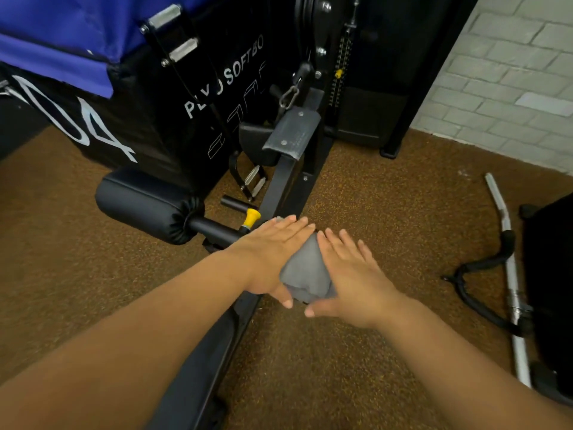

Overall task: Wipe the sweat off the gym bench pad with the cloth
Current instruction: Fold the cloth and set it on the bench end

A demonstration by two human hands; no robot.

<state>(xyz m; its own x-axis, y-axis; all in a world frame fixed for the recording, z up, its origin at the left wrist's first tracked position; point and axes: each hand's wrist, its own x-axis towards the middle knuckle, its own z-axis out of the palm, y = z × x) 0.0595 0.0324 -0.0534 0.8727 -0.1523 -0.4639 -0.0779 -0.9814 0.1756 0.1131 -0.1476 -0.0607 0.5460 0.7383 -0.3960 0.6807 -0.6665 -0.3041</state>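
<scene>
A grey cloth [305,273] lies bunched at the far end of the black bench pad [198,377], which runs from the lower left toward the centre and is mostly hidden under my left forearm. My left hand [273,256] rests flat on the cloth's left side, fingers straight and together. My right hand [353,274] presses flat on the cloth's right side, fingers spread. Both thumbs meet at the cloth's near edge. Neither hand grips the cloth.
A black roller pad [145,203] with a yellow pin [250,217] sits left of the hands. Behind stand a black plyo soft box [173,97] and a cable machine frame [297,169]. A chrome bar [508,274] lies on the brown floor at right, by a brick wall [511,72].
</scene>
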